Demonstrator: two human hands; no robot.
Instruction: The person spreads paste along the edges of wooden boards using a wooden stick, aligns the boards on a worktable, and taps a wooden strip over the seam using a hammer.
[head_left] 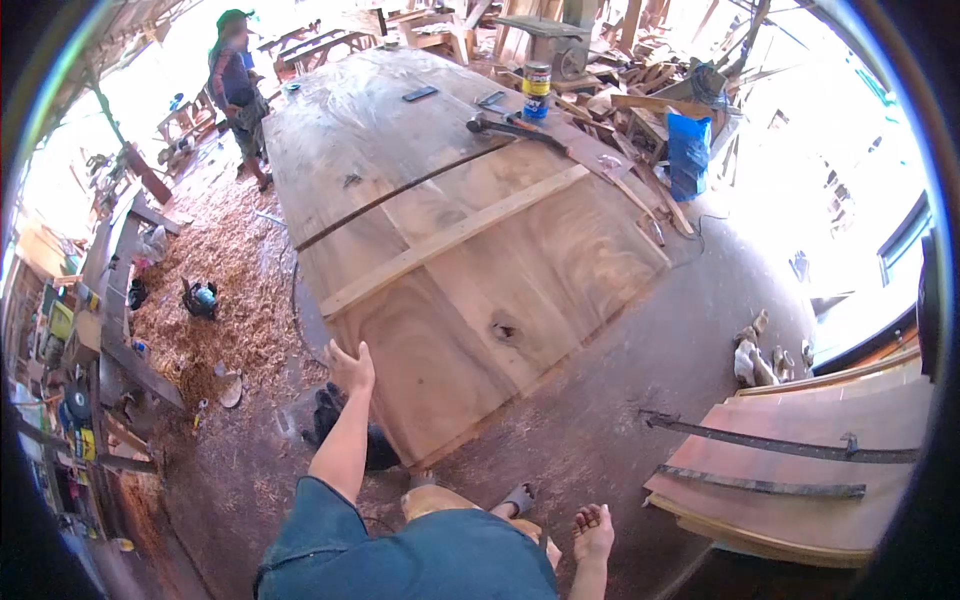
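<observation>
A large wooden slab top [440, 345] stretches away in front of me. My left hand [350, 368] is at its near left edge, fingers spread and holding nothing; I cannot tell whether it touches the wood. A pale wooden batten [455, 240] lies across the slab, with a long dark strip or gap [400, 195] beyond it. My right hand [593, 532] hangs low beside my right leg, away from the slab, fingers curled in with nothing visible in them. Near the slab's right edge lies a hammer [515, 131], next to a can [536, 90].
Wood shavings [220, 290] cover the floor at left. A person [238, 95] stands at the slab's far left. Curved panels with clamps [790, 460] lie at right. A blue bag [688, 155] and scrap wood [640, 120] are at the back right.
</observation>
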